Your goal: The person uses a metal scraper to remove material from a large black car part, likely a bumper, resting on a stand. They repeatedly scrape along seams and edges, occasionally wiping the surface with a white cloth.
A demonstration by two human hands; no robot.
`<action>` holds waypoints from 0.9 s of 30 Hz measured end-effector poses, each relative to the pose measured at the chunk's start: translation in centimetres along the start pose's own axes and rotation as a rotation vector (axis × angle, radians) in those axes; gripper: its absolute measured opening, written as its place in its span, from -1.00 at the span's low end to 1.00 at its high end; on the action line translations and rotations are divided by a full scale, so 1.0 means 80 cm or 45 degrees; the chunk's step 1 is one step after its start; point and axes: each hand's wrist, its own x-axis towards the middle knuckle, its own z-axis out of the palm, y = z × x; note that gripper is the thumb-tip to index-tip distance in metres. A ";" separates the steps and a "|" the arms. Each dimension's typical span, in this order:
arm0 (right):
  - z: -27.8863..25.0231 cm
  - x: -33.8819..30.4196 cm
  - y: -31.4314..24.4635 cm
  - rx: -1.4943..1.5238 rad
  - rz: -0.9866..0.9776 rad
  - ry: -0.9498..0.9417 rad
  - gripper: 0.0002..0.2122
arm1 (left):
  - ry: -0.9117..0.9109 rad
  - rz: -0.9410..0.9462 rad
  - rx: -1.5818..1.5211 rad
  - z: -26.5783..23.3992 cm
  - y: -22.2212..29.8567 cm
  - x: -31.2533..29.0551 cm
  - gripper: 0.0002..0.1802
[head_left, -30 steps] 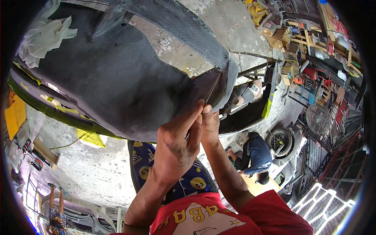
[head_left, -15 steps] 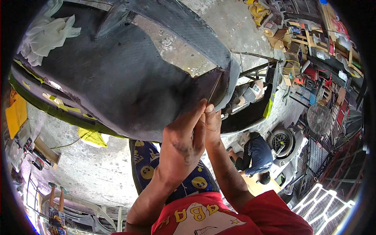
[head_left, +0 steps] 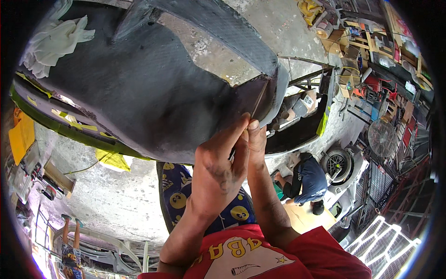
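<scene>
My left hand (head_left: 218, 162) and my right hand (head_left: 257, 142) meet at the near right edge of a large dark grey moulded panel (head_left: 139, 97), which looks like a car bumper. Both are closed, fingertips together, on a thin pale strip (head_left: 259, 102); whether it is tape, wire or a stick I cannot tell. It runs up from the fingertips along the panel's right corner, beside the curved end piece (head_left: 280, 88). Its lower end is hidden in my fingers. A crumpled white cloth (head_left: 55, 44) lies on the panel's far left.
Beyond the right corner stands a black frame (head_left: 297, 139) with containers in it. A crouching person (head_left: 309, 179) works near a wheel (head_left: 337, 165) at the right. A fan (head_left: 382, 138) and cluttered shelving stand farther right. Yellow sheeting (head_left: 113, 159) hangs at the panel's left underside.
My view has shifted slightly, so the hands and panel corner sit a little farther right. Both hands keep their pinch on the strip. The crouching person's posture has changed a little.
</scene>
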 end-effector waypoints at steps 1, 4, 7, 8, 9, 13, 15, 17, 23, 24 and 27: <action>0.003 0.000 0.000 0.010 -0.016 0.007 -0.29 | 0.018 -0.010 -0.034 0.001 0.000 -0.001 -0.72; -0.001 -0.004 0.008 -0.020 -0.042 0.019 -0.30 | 0.052 -0.033 -0.098 0.006 -0.001 -0.007 -0.72; -0.029 -0.005 0.009 -0.357 -0.055 0.037 -0.35 | 0.046 -0.060 -0.119 0.004 0.002 -0.010 -0.71; -0.048 -0.001 0.020 -0.460 -0.064 0.046 -0.40 | 0.044 -0.110 -0.178 0.006 0.005 -0.003 -0.71; -0.067 -0.001 0.030 -0.563 -0.090 0.048 -0.44 | 0.070 -0.065 -0.223 0.007 0.003 -0.002 -0.73; -0.092 -0.009 0.032 -0.322 0.036 0.028 -0.50 | 0.115 0.012 -0.210 0.011 -0.009 -0.008 -0.76; -0.090 -0.013 0.024 -0.265 0.067 0.016 -0.49 | 0.173 -0.029 -0.181 0.022 -0.013 -0.012 -0.79; -0.088 -0.009 0.015 -0.233 0.078 -0.002 -0.48 | 0.245 -0.030 -0.214 0.026 -0.014 -0.010 -0.84; -0.089 -0.007 -0.001 -0.208 0.087 -0.022 -0.41 | 0.251 -0.058 -0.323 0.029 -0.007 -0.008 -0.71; -0.087 -0.004 0.001 -0.218 0.091 -0.037 -0.39 | 0.302 -0.048 -0.217 0.032 -0.014 -0.014 -0.67; -0.086 -0.008 0.000 -0.245 0.032 0.010 -0.34 | 0.159 0.042 -0.030 0.031 -0.022 -0.020 -0.47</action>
